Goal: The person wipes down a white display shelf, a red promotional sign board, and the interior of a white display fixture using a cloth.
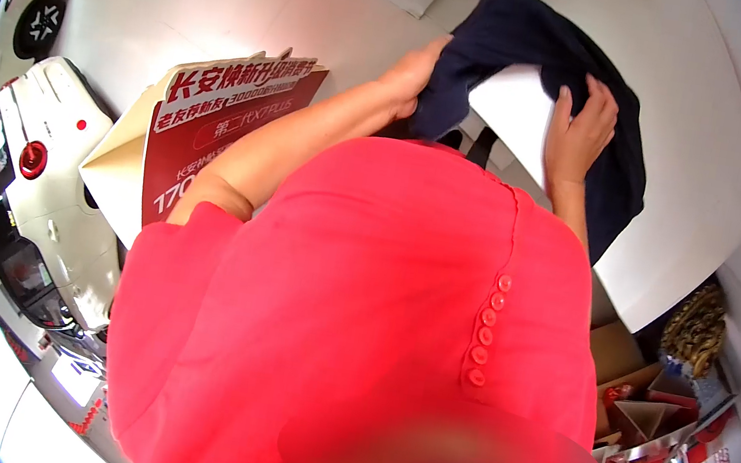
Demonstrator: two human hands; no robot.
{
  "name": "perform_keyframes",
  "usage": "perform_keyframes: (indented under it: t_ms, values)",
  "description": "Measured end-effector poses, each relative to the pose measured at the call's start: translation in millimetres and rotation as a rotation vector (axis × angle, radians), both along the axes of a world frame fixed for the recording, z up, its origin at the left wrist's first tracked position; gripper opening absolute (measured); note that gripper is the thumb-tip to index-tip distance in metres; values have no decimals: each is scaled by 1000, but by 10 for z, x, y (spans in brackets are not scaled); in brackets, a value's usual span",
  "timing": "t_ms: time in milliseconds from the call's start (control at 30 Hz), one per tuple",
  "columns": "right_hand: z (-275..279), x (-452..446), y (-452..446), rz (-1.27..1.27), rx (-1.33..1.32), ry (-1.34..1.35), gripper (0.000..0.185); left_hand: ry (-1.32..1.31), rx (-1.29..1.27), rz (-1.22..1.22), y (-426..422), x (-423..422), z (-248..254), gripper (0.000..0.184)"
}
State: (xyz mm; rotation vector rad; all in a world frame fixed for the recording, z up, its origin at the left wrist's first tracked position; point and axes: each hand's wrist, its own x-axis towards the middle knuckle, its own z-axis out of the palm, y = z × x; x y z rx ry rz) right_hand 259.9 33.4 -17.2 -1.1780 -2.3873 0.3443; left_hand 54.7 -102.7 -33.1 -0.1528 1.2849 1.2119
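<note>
A dark navy piece of clothing [630,127] lies curved over a white tabletop [680,211]; which kind of garment it is, I cannot tell. My left hand [413,73] holds the garment's left end at the table's near-left side, with its fingertips hidden by the cloth. Resting on the right part of the cloth is my right hand [580,136], its fingers stretched out and the thumb apart. Between the hands, a patch of white table shows inside the bend of the fabric.
Left of me stands a red and white sign board [205,121] with Chinese lettering. Beyond it are a white car [63,176] and another vehicle [33,18]. On the right, below the table, sit cardboard boxes [619,360] and a gold-coloured bundle [696,328].
</note>
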Motion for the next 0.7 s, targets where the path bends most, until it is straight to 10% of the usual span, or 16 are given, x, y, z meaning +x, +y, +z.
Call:
perform_keyframes:
  t_ms: [367,533,700]
  values:
    - [-154,79,20,54,80,131,32,220,227,463,-274,740,407,38]
    - [125,49,-23,0,-97,204,45,288,179,409,-369,552,253,29]
    - [45,82,-31,55,-19,222,17,603,210,237,-628,719,664,30]
